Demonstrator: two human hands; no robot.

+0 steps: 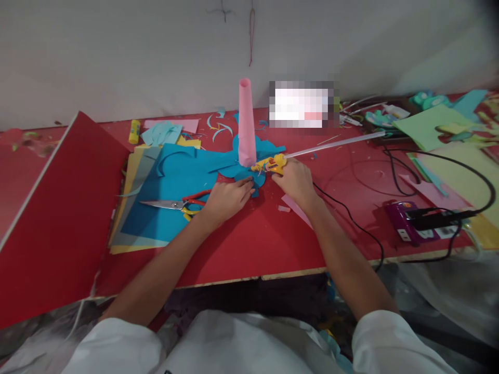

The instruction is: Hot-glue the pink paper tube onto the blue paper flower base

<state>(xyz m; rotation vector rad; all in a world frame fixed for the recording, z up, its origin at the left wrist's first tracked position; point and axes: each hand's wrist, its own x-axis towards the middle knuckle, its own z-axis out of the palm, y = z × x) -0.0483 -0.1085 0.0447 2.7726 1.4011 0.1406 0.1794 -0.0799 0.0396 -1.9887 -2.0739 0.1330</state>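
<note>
A tall pink paper tube (246, 122) stands upright on a blue paper cutout (226, 169) with rounded lobes. My right hand (296, 182) grips a yellow hot glue gun (276, 164), its nozzle at the foot of the tube. A long clear glue stick (335, 146) sticks out of the gun's back. My left hand (230, 199) lies flat on the cutout's near edge, fingers stretched toward the tube's base. Beside that hand, scissors (171, 204) with red and yellow handles rest on blue paper sheets (156, 187).
A red board (58, 218) stands slanted at the left. A yellow glue stick tube (134, 132) is near the wall. At the right, a purple power adapter (409, 223) has black cables running across the red table (249, 249). Green paper (432, 130) and scraps lie behind it.
</note>
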